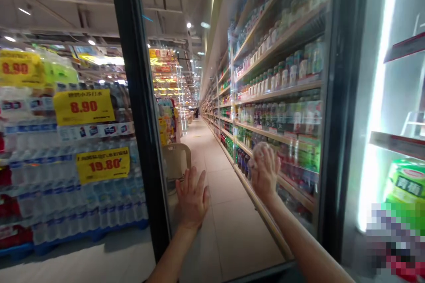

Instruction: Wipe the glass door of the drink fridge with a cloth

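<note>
In front of both hands: a glass cooler door (232, 97), swung part open, aisle showing through it.
Left hand (192, 199): fingers spread, palm flat on the glass, gripping nothing.
Right hand (264, 169): blurred, seemingly rubbing the glass; whether it holds anything, cannot tell.
Progress: door ajar, not yet shut.
Left of the hands: yellow price signs (84, 106) reading 8.90 and 19.80 over stacked water bottles (49, 185).
Right of the hands: lit cooler shelf (398, 143), green packet (407, 185).

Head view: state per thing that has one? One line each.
glass door: swung open, both hands on the pane
left hand: open, flat on the glass
right hand: open, pressed on the glass
cooler light strip: lit
cooler shelf: one green pack below it
</note>
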{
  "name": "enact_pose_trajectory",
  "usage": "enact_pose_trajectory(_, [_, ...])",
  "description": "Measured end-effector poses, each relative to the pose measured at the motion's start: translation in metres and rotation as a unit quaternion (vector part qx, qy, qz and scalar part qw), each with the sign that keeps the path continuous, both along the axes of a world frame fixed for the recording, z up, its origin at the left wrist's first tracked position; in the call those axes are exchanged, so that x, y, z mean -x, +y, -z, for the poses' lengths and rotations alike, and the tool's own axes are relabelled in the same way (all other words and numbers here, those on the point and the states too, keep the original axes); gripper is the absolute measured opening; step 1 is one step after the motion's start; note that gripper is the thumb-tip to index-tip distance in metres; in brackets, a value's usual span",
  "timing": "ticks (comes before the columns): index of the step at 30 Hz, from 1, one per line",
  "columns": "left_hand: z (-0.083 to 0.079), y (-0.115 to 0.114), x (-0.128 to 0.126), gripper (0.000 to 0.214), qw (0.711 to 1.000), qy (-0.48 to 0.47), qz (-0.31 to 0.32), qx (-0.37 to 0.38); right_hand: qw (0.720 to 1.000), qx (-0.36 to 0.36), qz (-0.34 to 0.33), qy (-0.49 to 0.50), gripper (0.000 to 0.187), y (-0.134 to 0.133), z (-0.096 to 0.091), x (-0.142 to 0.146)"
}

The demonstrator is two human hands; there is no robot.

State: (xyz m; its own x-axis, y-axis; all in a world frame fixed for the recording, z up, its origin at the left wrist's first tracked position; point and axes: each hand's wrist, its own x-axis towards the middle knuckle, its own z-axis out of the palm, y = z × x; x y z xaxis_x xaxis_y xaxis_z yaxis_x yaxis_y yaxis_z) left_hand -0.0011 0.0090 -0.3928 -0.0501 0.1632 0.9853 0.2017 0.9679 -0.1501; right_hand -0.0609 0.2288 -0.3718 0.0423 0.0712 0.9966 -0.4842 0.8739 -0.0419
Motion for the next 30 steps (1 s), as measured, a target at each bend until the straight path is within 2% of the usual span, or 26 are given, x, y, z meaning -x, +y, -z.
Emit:
enact_pose_trajectory(2, [0.0, 0.0, 0.001, 0.055, 1.0, 0.003, -0.003, 0.0, 0.992, 0.122, 0.026, -0.011, 0.053, 0.021, -0.001, 0.009])
enact_pose_trajectory(3, [0.001, 0.0, 0.001, 0.057, 1.0, 0.004, -0.005, 0.001, 0.987, 0.155, 0.034, -0.015, 0.053, 0.026, 0.0, 0.01])
enact_pose_trajectory(4, [0.001, 0.0, 0.002, 0.058, 1.0, 0.006, -0.006, 0.002, 0.987, 0.156, 0.037, -0.019, 0.054, 0.025, 0.002, 0.008])
enact_pose_trajectory(5, [0.001, 0.001, 0.002, 0.06, 1.0, 0.006, -0.007, 0.003, 0.992, 0.12, 0.034, -0.021, 0.055, 0.021, 0.007, 0.004])
enact_pose_trajectory(7, [0.0, 0.001, 0.002, 0.061, 1.0, 0.009, -0.007, 0.003, 0.999, -0.044, 0.01, -0.027, 0.058, 0.006, 0.018, -0.005])
enact_pose_trajectory(8, [0.0, 0.001, 0.002, 0.062, 1.0, 0.009, -0.009, 0.003, 0.991, -0.127, -0.005, -0.03, 0.058, 0.001, 0.023, -0.008])
enact_pose_trajectory(9, [0.0, 0.001, 0.002, 0.062, 1.0, 0.008, -0.009, 0.003, 0.983, -0.18, -0.014, -0.032, 0.059, 0.0, 0.026, -0.009])
enact_pose_trajectory(10, [0.0, 0.001, 0.002, 0.063, 1.0, 0.007, -0.009, 0.003, 0.981, -0.189, -0.013, -0.034, 0.058, 0.004, 0.028, -0.007])
enact_pose_trajectory(11, [0.0, 0.001, 0.002, 0.064, 1.0, 0.005, -0.008, 0.002, 0.988, -0.148, 0.0, -0.035, 0.056, 0.013, 0.027, -0.003])
enact_pose_trajectory(13, [0.001, 0.001, 0.003, 0.066, 1.0, 0.002, -0.006, -0.002, 0.998, 0.03, 0.039, -0.035, 0.053, 0.038, 0.022, 0.01])
enact_pose_trajectory(15, [0.001, 0.001, 0.004, 0.067, 1.0, 0.001, -0.003, -0.008, 0.981, 0.184, 0.061, -0.028, 0.052, 0.058, 0.016, 0.02])
enact_pose_trajectory(16, [0.002, 0.001, 0.004, 0.067, 1.0, 0.001, -0.001, -0.011, 0.974, 0.217, 0.062, -0.025, 0.052, 0.06, 0.015, 0.022])
enact_pose_trajectory(17, [0.002, 0.001, 0.005, 0.067, 1.0, -0.001, 0.0, -0.014, 0.976, 0.209, 0.057, -0.025, 0.052, 0.057, 0.017, 0.02])
enact_pose_trajectory(18, [0.002, 0.001, 0.005, 0.067, 1.0, -0.003, 0.001, -0.016, 0.986, 0.161, 0.046, -0.027, 0.052, 0.05, 0.02, 0.016])
enact_pose_trajectory(20, [0.002, 0.001, 0.004, 0.066, 1.0, -0.007, 0.001, -0.014, 0.999, -0.015, 0.011, -0.043, 0.052, 0.029, 0.028, 0.005])
enact_pose_trajectory(22, [0.001, 0.0, 0.003, 0.066, 1.0, -0.005, -0.001, -0.006, 0.985, -0.166, -0.02, -0.052, 0.052, 0.018, 0.033, -0.002])
enact_pose_trajectory(23, [0.0, 0.0, 0.002, 0.066, 1.0, -0.003, 0.0, -0.002, 0.981, -0.186, -0.024, -0.047, 0.052, 0.019, 0.032, -0.001])
enact_pose_trajectory(24, [0.0, 0.0, 0.002, 0.066, 1.0, -0.002, 0.0, 0.001, 0.987, -0.157, -0.017, -0.041, 0.052, 0.024, 0.028, 0.002])
enact_pose_trajectory(26, [-0.001, 0.0, 0.001, 0.067, 1.0, -0.001, -0.002, 0.001, 1.0, 0.011, 0.014, -0.022, 0.053, 0.041, 0.016, 0.012])
enact_pose_trajectory(28, [-0.001, 0.001, 0.001, 0.067, 1.0, 0.002, -0.002, 0.0, 0.984, 0.171, 0.038, -0.014, 0.054, 0.051, 0.005, 0.02])
enact_pose_trajectory(29, [-0.001, 0.002, 0.001, 0.066, 1.0, 0.003, -0.001, -0.001, 0.979, 0.2, 0.04, -0.016, 0.055, 0.049, 0.003, 0.02])
enact_pose_trajectory(30, [-0.001, 0.002, 0.001, 0.066, 1.0, 0.006, -0.001, -0.001, 0.982, 0.183, 0.035, -0.019, 0.055, 0.041, 0.003, 0.017])
